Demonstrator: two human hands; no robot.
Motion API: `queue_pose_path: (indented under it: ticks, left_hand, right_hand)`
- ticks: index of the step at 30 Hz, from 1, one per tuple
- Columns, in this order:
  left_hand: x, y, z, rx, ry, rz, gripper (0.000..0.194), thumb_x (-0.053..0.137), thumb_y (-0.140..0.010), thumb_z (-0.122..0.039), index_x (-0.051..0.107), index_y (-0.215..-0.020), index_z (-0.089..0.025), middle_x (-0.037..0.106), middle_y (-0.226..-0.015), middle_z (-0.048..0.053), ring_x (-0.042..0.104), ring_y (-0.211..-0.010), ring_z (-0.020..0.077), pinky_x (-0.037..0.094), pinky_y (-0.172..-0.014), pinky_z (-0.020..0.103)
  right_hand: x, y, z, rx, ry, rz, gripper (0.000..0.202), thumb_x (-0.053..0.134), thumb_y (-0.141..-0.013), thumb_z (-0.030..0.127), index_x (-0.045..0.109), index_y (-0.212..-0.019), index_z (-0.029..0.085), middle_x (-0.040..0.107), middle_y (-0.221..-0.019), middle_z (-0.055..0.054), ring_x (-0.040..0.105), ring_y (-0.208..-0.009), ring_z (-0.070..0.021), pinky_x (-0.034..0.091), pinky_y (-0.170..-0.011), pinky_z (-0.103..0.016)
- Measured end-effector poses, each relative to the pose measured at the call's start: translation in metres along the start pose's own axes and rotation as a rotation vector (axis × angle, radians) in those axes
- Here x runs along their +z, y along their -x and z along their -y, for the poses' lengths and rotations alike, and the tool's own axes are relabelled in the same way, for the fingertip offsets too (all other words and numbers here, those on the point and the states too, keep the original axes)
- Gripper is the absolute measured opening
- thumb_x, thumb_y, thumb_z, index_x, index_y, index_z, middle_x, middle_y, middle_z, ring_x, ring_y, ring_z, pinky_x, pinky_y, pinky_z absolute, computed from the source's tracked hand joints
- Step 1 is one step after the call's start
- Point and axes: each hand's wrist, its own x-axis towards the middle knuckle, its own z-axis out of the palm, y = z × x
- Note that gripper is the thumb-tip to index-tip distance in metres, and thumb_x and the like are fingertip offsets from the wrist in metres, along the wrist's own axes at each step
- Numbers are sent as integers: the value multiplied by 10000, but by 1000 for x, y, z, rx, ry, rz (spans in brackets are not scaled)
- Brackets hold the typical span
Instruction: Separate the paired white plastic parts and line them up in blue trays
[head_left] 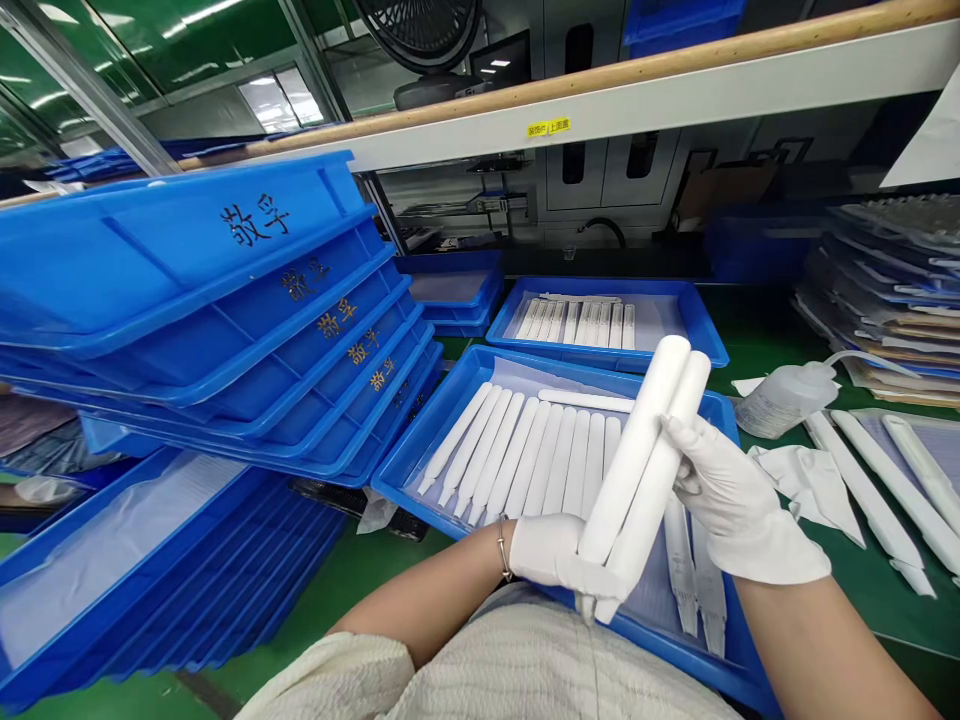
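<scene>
- You're at a handling step, by my reading: two gloved hands presenting a pair of white parts [653,490], perhaps for a look-over or a change of grip.
- The pair slants side by side above the near blue tray [431,420], blunt ends up and away, tapered ends down toward your body.
- Your right hand [739,490]: thumb and fingers narrowed on the right-hand part, about mid-length. Fingertips partly hidden; cannot tell whether they reach the other part.
- Your left hand [551,552]: fingers curled across the lower ends of both, tapered tips poking out below.
- In the near tray: a row of white parts [551,460] side by side on a pale liner, one laid crosswise [585,401] at the far end, two more under your right hand.
- Behind it, the far blue tray [706,325] holds a smaller group.
- On your right: squeeze bottle [787,400], crumpled white cloth [814,485], loose white parts on the green bench.
- Next move, as I judge it, calls for both hands turning together, since two smooth cylinders could roll apart or knock.
- Any lowering calls for tips clear of the row; letting go one-handed looks risky.
</scene>
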Motion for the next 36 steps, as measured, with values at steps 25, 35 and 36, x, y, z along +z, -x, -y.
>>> queue_pose_path:
  ticks: [25, 35, 36]
  left_hand:
    - [20, -9, -24, 222, 303, -433, 416, 658, -894, -509, 544, -1039, -136, 610, -682, -8, 557, -507, 108, 463, -511, 235]
    - [23, -6, -32, 158, 480, -467, 407, 695, -841, -452, 554, -1075, -151, 605, -718, -19, 545, -482, 81, 444, -440, 198]
    - [24, -7, -31, 151, 498, -474, 452, 724, -826, -487, 573, -1078, -143, 632, -781, 9, 587, -546, 85, 466, -470, 190]
  right_hand:
    - [3, -8, -3, -141, 119, -90, 378, 873, -762, 489, 671, -908, 204, 461, -560, 57, 383, -476, -64, 348, -386, -146]
    - [1, -11, 0, -67, -21, -86, 384, 939, -680, 419, 723, -876, 170, 531, -678, 25, 441, -521, -50, 429, -421, -133]
    - [1, -11, 0, -56, -40, -89, 364, 935, -690, 401, 729, -877, 166, 536, -688, 23, 447, -524, -49, 436, -424, -131]
